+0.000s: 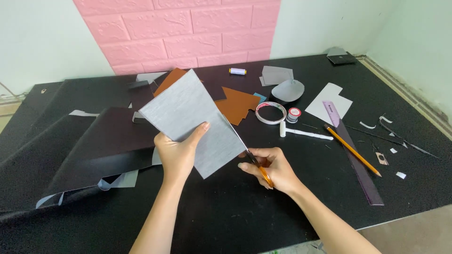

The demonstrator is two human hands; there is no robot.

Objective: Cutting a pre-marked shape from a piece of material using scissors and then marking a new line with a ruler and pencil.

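Both hands work a grey sheet with scissors above a black mat.

Nearest, bare mat lies open under the forearms, its front edge at lower right. Left hand grips the stiff grey sheet by its lower edge, thumb on the face, tilting it up. Right hand is closed through the orange-handled scissors, whose blades meet the sheet's right edge. To the right lie a pencil and purple ruler; left, a curled dark sheet. Farther back sit a tape ring, brown pieces and a thread spool near the pink brick-pattern wall.
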